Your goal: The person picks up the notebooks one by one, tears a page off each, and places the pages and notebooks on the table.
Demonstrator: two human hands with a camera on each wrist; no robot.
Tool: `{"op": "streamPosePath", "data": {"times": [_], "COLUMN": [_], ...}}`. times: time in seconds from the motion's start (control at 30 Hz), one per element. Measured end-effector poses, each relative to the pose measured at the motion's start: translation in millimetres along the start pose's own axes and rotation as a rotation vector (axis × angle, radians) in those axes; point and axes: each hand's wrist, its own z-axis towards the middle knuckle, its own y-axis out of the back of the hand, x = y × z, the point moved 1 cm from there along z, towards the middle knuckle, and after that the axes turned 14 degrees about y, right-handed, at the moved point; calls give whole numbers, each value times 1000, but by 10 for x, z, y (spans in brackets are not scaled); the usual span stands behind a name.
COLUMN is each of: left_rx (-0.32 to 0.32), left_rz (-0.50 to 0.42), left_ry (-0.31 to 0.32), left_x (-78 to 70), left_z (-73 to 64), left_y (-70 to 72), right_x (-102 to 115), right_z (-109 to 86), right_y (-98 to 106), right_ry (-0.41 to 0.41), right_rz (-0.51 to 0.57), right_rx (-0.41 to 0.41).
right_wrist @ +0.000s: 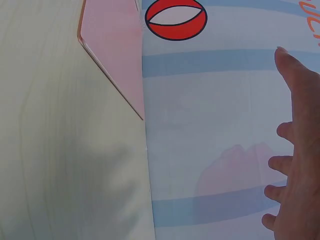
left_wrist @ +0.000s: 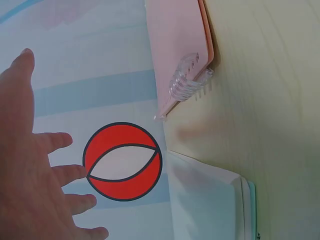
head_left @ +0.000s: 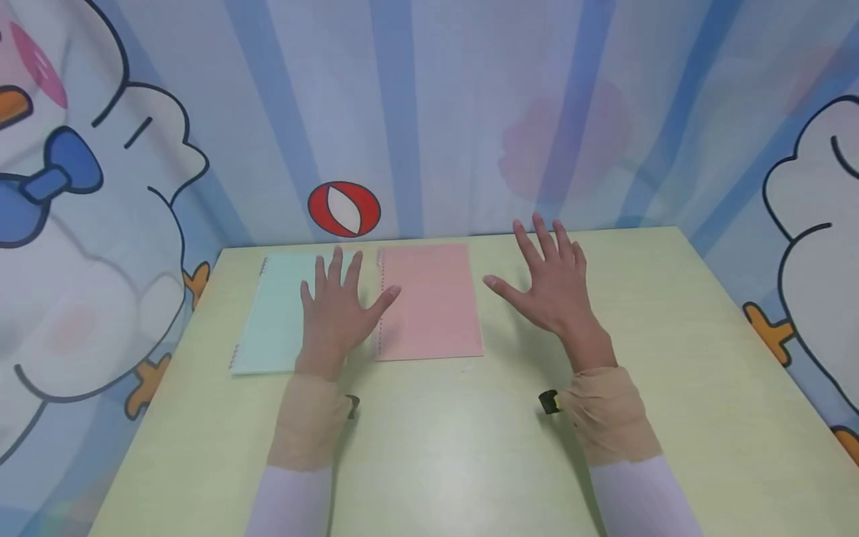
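Two spiral-bound notebooks lie side by side at the back of the table. The mint green notebook (head_left: 271, 321) is on the left, partly hidden behind my left hand (head_left: 335, 309). To its right lies the pink notebook (head_left: 432, 302), its clear spiral (left_wrist: 187, 82) along the left side. My left hand is held above the table with fingers spread, overlapping the green notebook in the head view, thumb over the pink one's left edge. My right hand (head_left: 553, 287), fingers also spread, hovers to the right of the pink notebook. Both hands are empty.
A pale wood-grain table (head_left: 443, 447) stretches below both arms. A printed cloth backdrop (head_left: 463, 112) with blue stripes, cartoon birds and a red-and-white ball (head_left: 344, 209) rises right behind its back edge. Dark wrist cameras (head_left: 549, 402) sit at both cuffs.
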Motion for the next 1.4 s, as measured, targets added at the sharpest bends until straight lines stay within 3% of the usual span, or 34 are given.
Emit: {"op": "streamPosePath", "data": {"times": [0.2, 0.3, 0.5, 0.6, 0.77, 1.0, 1.2, 1.4], "left_rx": [13, 21, 61, 81, 128, 195, 183, 163], "left_rz": [-12, -24, -26, 2, 112, 236, 252, 249], "left_ry": [15, 36, 184, 225, 258, 341, 340, 331], "left_x": [50, 162, 519, 621, 593, 442, 433, 335], "left_z": [11, 70, 121, 123, 128, 111, 82, 98], "left_y": [8, 1, -10, -55, -100, -52, -57, -66], "right_x": [32, 70, 369, 585, 957, 1371, 1429, 1376], "right_z": [21, 29, 38, 104, 409, 803, 928, 930], "right_y": [22, 56, 220, 283, 126, -492, -817, -1006], "right_ry": [16, 30, 81, 88, 78, 102, 62, 31], "right_rz": [3, 19, 157, 259, 324, 250, 133, 114], "right_rx": [-6, -25, -182, -195, -80, 124, 305, 378]}}
